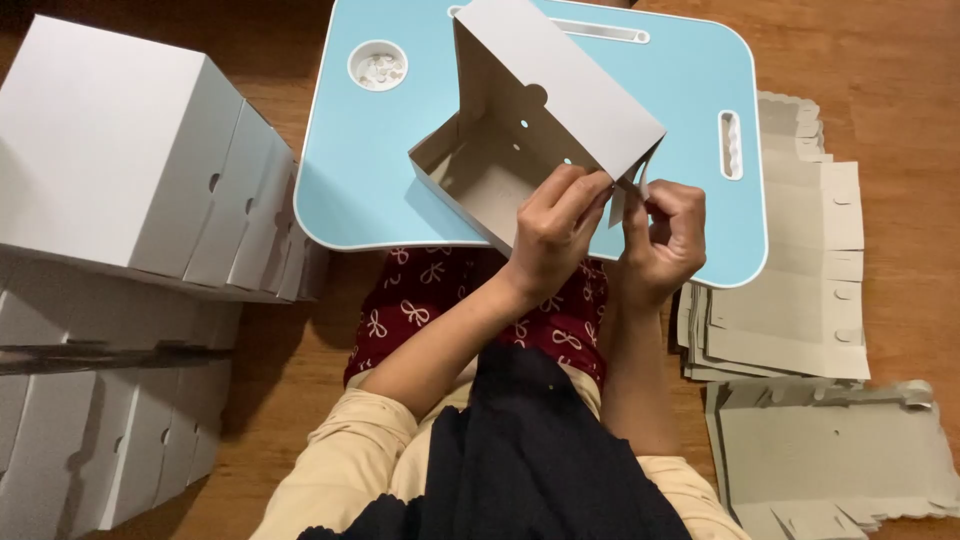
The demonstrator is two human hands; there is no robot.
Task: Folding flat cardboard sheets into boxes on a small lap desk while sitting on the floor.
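A white cardboard box [520, 130], half folded with its lid flap raised, rests on a light blue lap table [350, 180]. My left hand [553, 232] grips the box's near corner, fingers curled over the wall edge. My right hand [662, 238] pinches a small side flap at that same corner. Both hands sit close together, almost touching. The inside of the box is grey-brown and holds nothing.
Several folded white boxes [140, 160] are stacked at the left, with more below them [110, 440]. Flat unfolded box blanks [800, 270] lie in a pile at the right, and others [830, 450] at the lower right. A round cup recess [378, 66] sits in the table. Wooden floor surrounds everything.
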